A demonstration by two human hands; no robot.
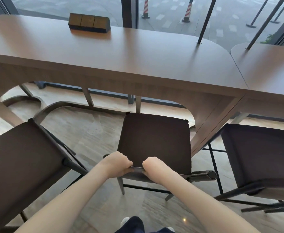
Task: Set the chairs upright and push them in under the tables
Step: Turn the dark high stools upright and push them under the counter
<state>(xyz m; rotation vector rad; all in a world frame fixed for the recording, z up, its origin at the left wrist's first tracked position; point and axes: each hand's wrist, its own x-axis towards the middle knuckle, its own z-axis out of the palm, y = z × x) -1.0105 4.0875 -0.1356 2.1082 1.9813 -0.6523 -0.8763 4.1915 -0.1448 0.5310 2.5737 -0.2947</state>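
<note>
Left chair (20, 158): lower left of the frame, upright, dark square seat, dark metal frame. Its seat is in front of the table edge, not under it.

Table (137, 64): long brown wooden top across the upper half of the frame, with a rounded cut-out in the apron below.

Box (89, 23): upper left centre, on the tabletop; brown, three panels on its face, dark base.

Left hand (118, 163): lower centre, fingers curled together over the near rail of the middle chair, gripping it; the fingertips are hidden beneath the rail.

Middle chair (154, 140): centre of the frame, upright, dark seat. Its far edge sits just at the table's apron; most of the seat is in front of the table. The rail ends in a round cap at the right.

Right hand (152, 166): just right of the left hand, apart from it by a small gap, fingers curled tight round the same rail; fingertips are out of sight.

Traffic cones (187, 11): top centre, two, red-and-white striped, outside the glass.

Second table (269, 64): right of the frame, butted against the first, its corner rounded.

Right chair (259, 153): right edge, upright, dark seat, partly beneath the second table.

Shoe (125, 221): bottom centre, pale, on the wood-patterned floor (90, 137).
</note>
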